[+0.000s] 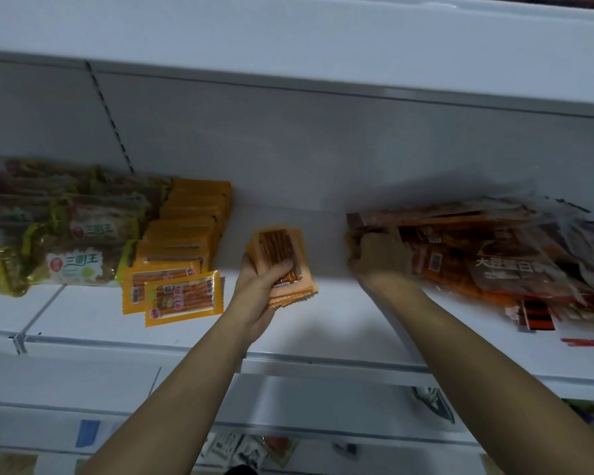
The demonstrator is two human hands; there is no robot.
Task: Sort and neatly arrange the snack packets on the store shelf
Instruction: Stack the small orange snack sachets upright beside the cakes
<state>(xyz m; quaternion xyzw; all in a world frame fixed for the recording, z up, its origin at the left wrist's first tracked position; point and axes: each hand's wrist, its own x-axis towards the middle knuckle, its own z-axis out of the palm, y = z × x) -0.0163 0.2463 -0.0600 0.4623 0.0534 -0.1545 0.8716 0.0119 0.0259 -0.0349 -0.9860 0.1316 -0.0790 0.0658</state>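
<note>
left hand (258,286) grips orange packet stack (283,265) | right hand (379,257) grasps packet in messy pile (487,258), 3 o'clock | shelf (340,323)

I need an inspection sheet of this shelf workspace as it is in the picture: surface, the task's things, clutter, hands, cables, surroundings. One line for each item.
Surface: white shelf, bare in the middle between the hands.
Job's things: yellow packets lined up at left, two lying loose in front; orange stack in hand; mixed orange-brown heap at right, unsorted.
Clutter: green-yellow packets at far left, piled.
Hands: left hand grips the orange stack; right hand rests on the heap's left edge, fingers blurred, grip unclear.
Cables: nothing seen.
Surroundings: white back panel; lower shelf with more packets, blurred.
</note>
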